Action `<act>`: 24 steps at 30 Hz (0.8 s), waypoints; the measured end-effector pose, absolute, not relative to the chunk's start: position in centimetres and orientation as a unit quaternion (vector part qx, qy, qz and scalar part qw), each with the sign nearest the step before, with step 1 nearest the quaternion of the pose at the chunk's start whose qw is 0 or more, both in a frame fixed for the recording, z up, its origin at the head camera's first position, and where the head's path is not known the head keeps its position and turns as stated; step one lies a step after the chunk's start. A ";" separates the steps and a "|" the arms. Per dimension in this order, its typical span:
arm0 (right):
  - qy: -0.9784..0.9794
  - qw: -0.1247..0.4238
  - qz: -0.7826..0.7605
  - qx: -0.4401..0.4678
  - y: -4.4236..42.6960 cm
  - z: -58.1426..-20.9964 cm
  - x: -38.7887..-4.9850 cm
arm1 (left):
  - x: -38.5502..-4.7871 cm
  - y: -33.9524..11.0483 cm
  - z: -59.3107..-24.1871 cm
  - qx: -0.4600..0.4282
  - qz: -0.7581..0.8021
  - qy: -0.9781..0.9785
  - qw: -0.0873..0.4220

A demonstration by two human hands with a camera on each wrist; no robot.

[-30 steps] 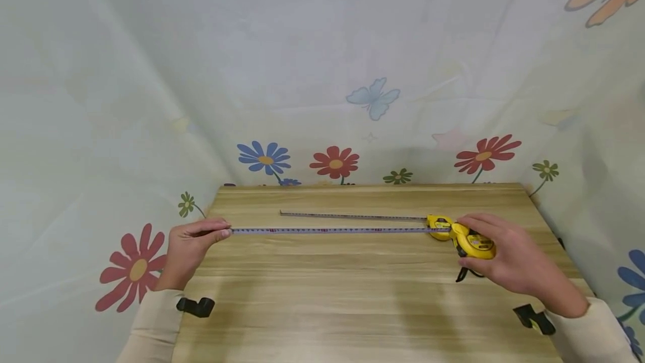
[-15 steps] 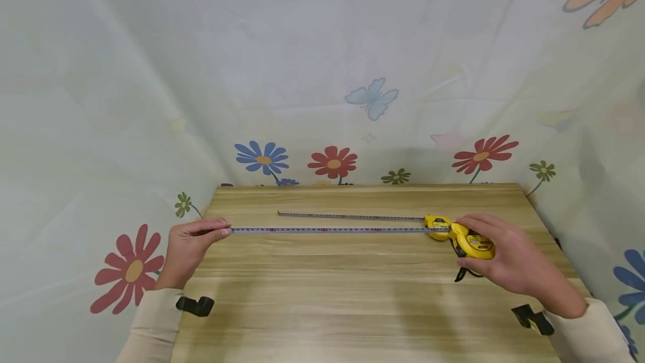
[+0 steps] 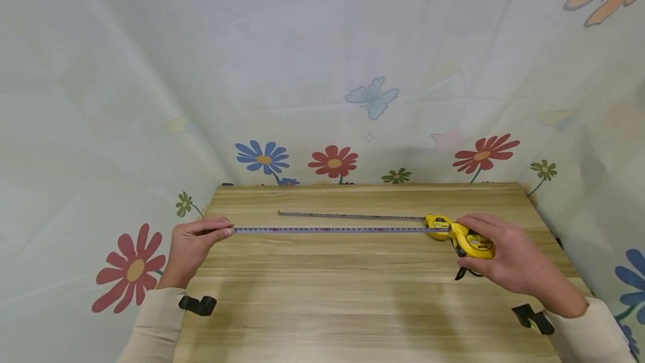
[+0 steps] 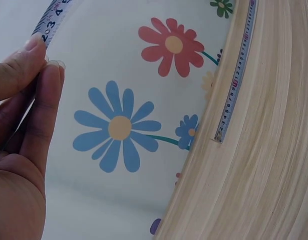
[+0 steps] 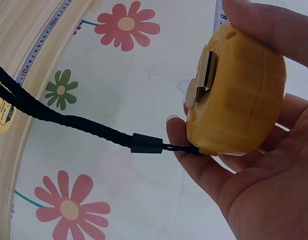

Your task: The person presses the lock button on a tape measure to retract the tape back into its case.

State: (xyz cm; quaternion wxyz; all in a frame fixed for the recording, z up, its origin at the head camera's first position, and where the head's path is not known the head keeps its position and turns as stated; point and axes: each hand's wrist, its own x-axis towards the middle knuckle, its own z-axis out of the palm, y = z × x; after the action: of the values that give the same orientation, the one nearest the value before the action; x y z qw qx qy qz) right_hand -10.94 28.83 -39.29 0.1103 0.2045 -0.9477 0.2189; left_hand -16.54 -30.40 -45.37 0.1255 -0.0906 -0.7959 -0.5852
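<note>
Fingers of the left hand (image 3: 194, 245) pinch a measuring blade (image 3: 332, 230) by its end; those of the right hand (image 3: 509, 251) clamp its yellow tape measure (image 5: 239, 95). The blade runs straight between them above the wooden desk (image 3: 322, 307), where a second tape measure (image 3: 437, 222) lies extended.

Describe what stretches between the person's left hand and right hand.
In the head view, a silvery tape strip runs from the left hand to the yellow case held in the right hand.
</note>
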 end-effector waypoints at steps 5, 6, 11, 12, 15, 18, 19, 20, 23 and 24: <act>-0.947 0.108 0.222 0.207 28.8 -39.2 -11.0 | -16.5 -30.4 -45.4 -0.094 -0.586 -0.794 0.130; -0.947 0.108 0.221 0.207 28.8 -39.2 -11.0 | -16.5 -30.4 -45.4 -0.095 -0.586 -0.794 0.130; -0.945 0.118 0.220 0.213 28.7 -39.2 -11.0 | -16.5 -30.4 -45.4 -0.095 -0.583 -0.796 0.132; -0.944 0.120 0.220 0.214 28.7 -39.2 -11.0 | -16.5 -30.3 -45.4 -0.093 -0.583 -0.796 0.131; -0.944 0.121 0.220 0.215 28.7 -39.2 -10.9 | -16.4 -30.3 -45.3 -0.088 -0.582 -0.799 0.127; -0.945 0.119 0.219 0.213 28.7 -39.2 -10.9 | -16.4 -30.3 -45.2 -0.085 -0.582 -0.799 0.124; -0.945 0.120 0.217 0.212 28.7 -39.2 -10.9 | -16.4 -30.3 -45.2 -0.084 -0.582 -0.800 0.123; -0.945 0.119 0.218 0.212 28.7 -39.2 -10.9 | -16.4 -30.3 -45.2 -0.084 -0.582 -0.799 0.123; -0.946 0.115 0.220 0.211 28.7 -39.2 -10.9 | -16.5 -30.3 -45.3 -0.087 -0.590 -0.793 0.122; -0.946 0.114 0.219 0.209 28.7 -39.2 -10.9 | -16.5 -30.3 -45.3 -0.089 -0.593 -0.791 0.122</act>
State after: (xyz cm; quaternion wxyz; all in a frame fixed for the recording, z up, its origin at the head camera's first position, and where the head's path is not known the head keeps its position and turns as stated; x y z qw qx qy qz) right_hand -10.94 28.66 -39.20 0.1139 0.2093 -0.9461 0.2194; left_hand -16.47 -30.27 -45.31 0.1216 -0.0886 -0.7913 -0.5927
